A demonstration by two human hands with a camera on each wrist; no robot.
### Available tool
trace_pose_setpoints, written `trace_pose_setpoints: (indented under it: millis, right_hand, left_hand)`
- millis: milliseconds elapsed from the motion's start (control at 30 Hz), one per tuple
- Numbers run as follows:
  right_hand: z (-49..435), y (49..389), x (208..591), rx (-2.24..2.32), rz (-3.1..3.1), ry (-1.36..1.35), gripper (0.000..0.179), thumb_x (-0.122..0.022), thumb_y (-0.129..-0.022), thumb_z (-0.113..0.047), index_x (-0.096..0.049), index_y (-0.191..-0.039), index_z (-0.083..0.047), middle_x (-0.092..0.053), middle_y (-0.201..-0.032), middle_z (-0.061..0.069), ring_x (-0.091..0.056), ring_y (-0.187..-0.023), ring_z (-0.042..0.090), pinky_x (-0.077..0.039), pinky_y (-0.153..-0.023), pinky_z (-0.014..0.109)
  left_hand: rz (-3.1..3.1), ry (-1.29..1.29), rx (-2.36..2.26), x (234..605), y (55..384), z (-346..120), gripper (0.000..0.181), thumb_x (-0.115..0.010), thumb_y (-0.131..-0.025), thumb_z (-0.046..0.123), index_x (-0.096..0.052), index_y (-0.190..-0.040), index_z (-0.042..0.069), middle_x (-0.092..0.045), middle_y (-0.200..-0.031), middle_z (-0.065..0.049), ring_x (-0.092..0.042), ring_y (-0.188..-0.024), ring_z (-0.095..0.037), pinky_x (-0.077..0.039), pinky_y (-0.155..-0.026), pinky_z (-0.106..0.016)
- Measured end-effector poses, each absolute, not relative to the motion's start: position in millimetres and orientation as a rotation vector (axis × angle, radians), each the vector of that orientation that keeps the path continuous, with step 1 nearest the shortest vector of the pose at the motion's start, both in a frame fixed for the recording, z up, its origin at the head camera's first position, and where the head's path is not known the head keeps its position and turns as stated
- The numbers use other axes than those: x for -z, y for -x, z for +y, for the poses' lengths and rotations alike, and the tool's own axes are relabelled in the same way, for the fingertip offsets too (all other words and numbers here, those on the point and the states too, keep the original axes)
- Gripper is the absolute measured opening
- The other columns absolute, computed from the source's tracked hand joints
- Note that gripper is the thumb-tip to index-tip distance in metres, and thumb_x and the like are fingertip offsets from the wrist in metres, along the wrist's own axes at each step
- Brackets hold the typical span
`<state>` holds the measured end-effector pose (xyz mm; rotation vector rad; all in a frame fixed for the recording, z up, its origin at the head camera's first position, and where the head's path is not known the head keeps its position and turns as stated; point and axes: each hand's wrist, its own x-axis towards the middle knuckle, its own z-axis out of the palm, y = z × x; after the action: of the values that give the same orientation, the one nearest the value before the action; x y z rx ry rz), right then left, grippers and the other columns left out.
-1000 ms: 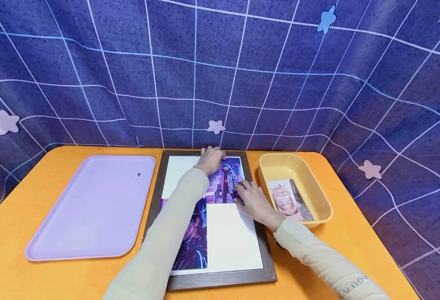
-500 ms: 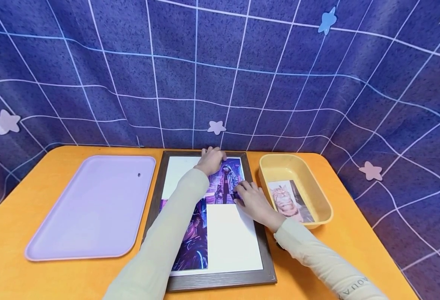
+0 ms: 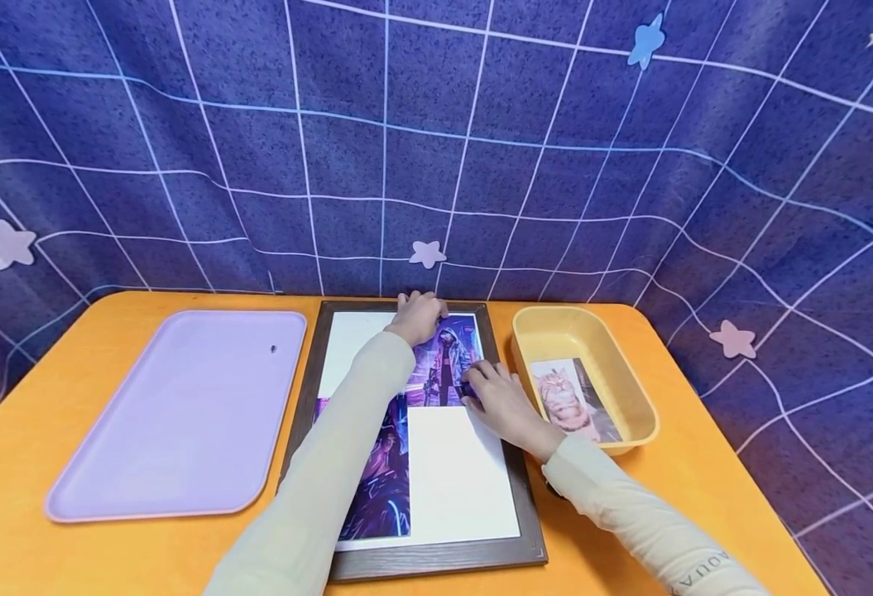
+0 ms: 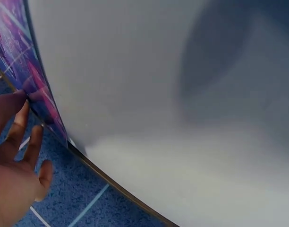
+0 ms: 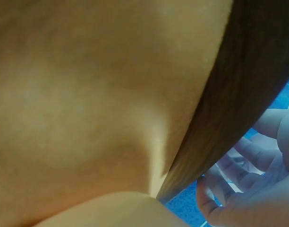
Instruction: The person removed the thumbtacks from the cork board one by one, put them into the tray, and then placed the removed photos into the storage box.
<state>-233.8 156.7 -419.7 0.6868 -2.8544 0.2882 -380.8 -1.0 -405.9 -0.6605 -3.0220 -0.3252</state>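
A purple picture card (image 3: pixel 447 352) showing a hooded figure lies in the upper right of a white board (image 3: pixel 462 472) with a dark frame (image 3: pixel 436 561). My left hand (image 3: pixel 419 317) pinches the card near its top edge; in the left wrist view the thumb and a fingertip meet at the card's border. With bent fingers, my right hand (image 3: pixel 503 401) grips the card's lower right side, its fingertips partly hidden in the head view. A second purple picture card (image 3: pixel 387 488) lies at the lower left of the board, partly behind my left sleeve.
To the right stands a yellow basin (image 3: pixel 630 381) with a cat picture (image 3: pixel 564 401) and a darker card inside. A lilac tray (image 3: pixel 183 414) with a small dark mark lies on the left of the orange table (image 3: pixel 4 497). Behind hangs a blue gridded curtain (image 3: pixel 347 149).
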Motion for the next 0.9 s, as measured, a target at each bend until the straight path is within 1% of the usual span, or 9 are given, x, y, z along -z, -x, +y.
trace_pose_setpoints:
  millis: [133, 300, 567, 900]
  right_hand:
    - [157.2, 233.2, 420.2, -0.298, -2.851, -0.687, 0.024, -0.064, -0.085, -0.02, -0.06, -0.106, -0.008, -0.057, -0.111, 0.01, -0.049, -0.099, 0.028, -0.041, -0.075, 0.039]
    - [157.9, 234.5, 420.1, -0.361, -2.861, -0.685, 0.024, -0.064, -0.084, -0.019, -0.06, -0.106, -0.008, -0.056, -0.111, 0.009, -0.049, -0.099, 0.027, -0.039, -0.074, 0.039]
    - [157.4, 238.6, 417.4, -0.545, -2.959, -0.577, 0.026, -0.065, -0.084, -0.021, -0.06, -0.107, -0.01, -0.055, -0.115, 0.007, -0.046, -0.102, 0.025, -0.035, -0.077, 0.037]
    - [157.4, 238.1, 416.6, -0.59, -2.976, -0.534, 0.025, -0.065, -0.084, -0.021, -0.06, -0.107, -0.012, -0.055, -0.117, 0.006, -0.046, -0.104, 0.025, -0.033, -0.075, 0.034]
  left_hand:
    - [-3.026, 0.651, 0.368, 406.4, 381.3, -1.8, 0.024, -0.054, -0.089, 0.011, -0.066, -0.108, 0.018, -0.06, -0.114, -0.002, -0.047, -0.107, -0.027, -0.028, -0.091, -0.045]
    - [-3.023, 0.634, 0.449, 407.1, 382.1, -3.7, 0.02, -0.056, -0.088, 0.01, -0.066, -0.104, 0.016, -0.06, -0.111, -0.002, -0.046, -0.106, -0.027, -0.026, -0.091, -0.044]
    - [-3.026, 0.598, 0.488, 404.8, 381.6, -4.4, 0.018, -0.059, -0.087, 0.012, -0.067, -0.103, 0.016, -0.061, -0.111, -0.002, -0.046, -0.107, -0.027, -0.026, -0.092, -0.045]
    - [-3.008, 0.565, 0.544, 405.4, 383.5, -3.4, 0.017, -0.06, -0.085, 0.011, -0.068, -0.099, 0.015, -0.064, -0.103, -0.001, -0.047, -0.106, -0.027, -0.025, -0.092, -0.044]
